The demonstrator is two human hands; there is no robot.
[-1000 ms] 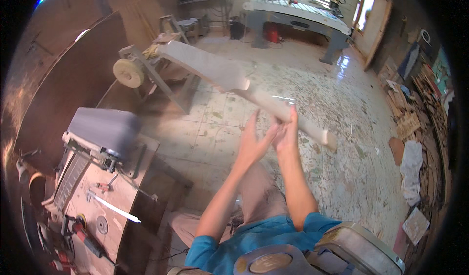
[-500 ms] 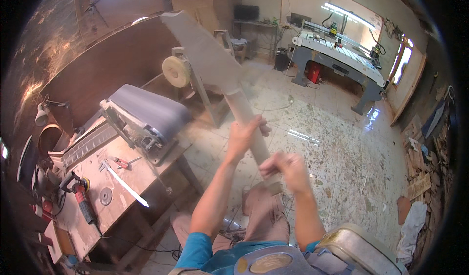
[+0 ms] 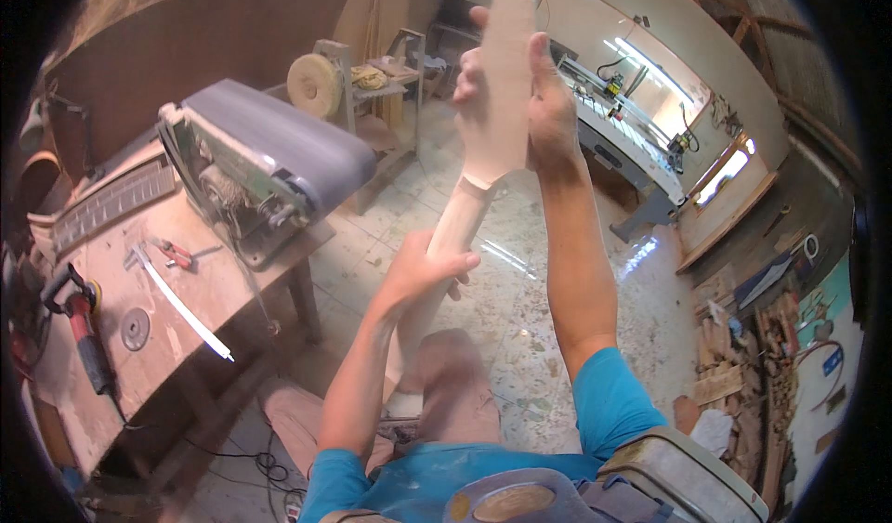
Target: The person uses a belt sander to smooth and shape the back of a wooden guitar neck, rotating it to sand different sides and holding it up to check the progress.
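Observation:
Before me stands a long pale wooden piece (image 3: 502, 96), steeply tilted, with a wide flat blade above and a narrow rounded shaft below. My left hand (image 3: 423, 277) is closed round the shaft at about its middle. My right hand (image 3: 551, 105) grips the blade higher up, thumb along the right edge and fingertips showing past the left edge. To the left, a belt sander (image 3: 269, 151) with a grey belt sits on a dusty workbench (image 3: 232, 319). On that bench lie a red-and-black power tool (image 3: 82, 337), a white strip (image 3: 186, 305) and a metal disc (image 3: 136, 329).
A dark curved board (image 3: 195, 31) stands behind the sander, beside a stand with a round buffing wheel (image 3: 312, 86). A large machine table (image 3: 632, 151) is at the back right. Stacked scrap wood (image 3: 720, 356) lines the right wall. Cables (image 3: 269, 467) lie on the floor (image 3: 520, 365).
The wooden piece has swung from leaning left to nearly upright, tilted slightly right. My right hand has moved from the lower shaft up to the blade; my left hand stays on the shaft.

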